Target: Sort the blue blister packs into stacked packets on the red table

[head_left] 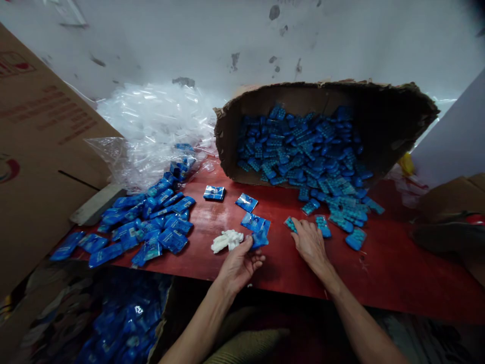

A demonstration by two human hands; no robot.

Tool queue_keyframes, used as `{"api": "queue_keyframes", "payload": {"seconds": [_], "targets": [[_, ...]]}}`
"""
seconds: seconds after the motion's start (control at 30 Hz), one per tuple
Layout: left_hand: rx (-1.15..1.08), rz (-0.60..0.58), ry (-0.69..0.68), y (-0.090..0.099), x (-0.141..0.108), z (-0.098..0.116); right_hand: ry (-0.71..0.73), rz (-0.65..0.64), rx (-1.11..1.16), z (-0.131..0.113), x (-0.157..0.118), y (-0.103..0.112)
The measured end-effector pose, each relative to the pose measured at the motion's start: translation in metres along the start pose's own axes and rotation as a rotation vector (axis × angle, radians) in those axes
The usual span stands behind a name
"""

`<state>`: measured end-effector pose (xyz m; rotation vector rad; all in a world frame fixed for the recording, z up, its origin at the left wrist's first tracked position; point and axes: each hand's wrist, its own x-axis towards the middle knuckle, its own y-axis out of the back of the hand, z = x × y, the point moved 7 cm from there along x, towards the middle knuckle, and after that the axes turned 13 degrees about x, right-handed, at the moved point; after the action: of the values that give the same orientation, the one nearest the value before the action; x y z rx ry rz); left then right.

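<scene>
My left hand [238, 265] is closed, pinching a small blue printed card [260, 239] between thumb and fingers. Just behind it lie two more blue cards, one flat [255, 222] and one farther back [246, 202], and a small stack of cards [214, 193]. A crumpled white glove [226, 241] lies left of the left fingers. My right hand [309, 242] reaches down to the table, its fingers closed on a small blue pack with turquoise bumps [290, 224]. Right beside that hand is a similar pack [322, 226].
A torn cardboard box [227, 151] on its side spills many blue packs [299, 146] onto the red table [397, 268]. Bagged blue packs [151, 222] pile up on the left, before clear plastic bags [159, 116]. A large carton [45, 151] stands far left; below are more blue packets [125, 318].
</scene>
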<state>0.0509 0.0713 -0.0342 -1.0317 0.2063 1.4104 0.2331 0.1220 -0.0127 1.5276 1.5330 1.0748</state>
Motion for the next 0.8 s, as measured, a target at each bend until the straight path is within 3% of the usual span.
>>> {"api": "queue_keyframes", "payload": {"seconds": [0.2, 0.3, 0.6, 0.8], "targets": [[0.008, 0.029, -0.008, 0.002, -0.003, 0.002, 0.181, -0.043, 0.576, -0.036, -0.005, 0.037], [0.029, 0.047, -0.012, 0.001, -0.006, 0.003, 0.266, -0.086, 0.700, -0.056, -0.017, 0.055], [0.090, 0.067, -0.035, 0.002, -0.007, 0.000, 0.383, -0.050, 0.542, -0.071, -0.034, 0.057], [0.105, 0.091, -0.074, 0.003, -0.006, 0.004, 0.368, 0.004, 0.474, -0.059, -0.029, 0.049]]}}
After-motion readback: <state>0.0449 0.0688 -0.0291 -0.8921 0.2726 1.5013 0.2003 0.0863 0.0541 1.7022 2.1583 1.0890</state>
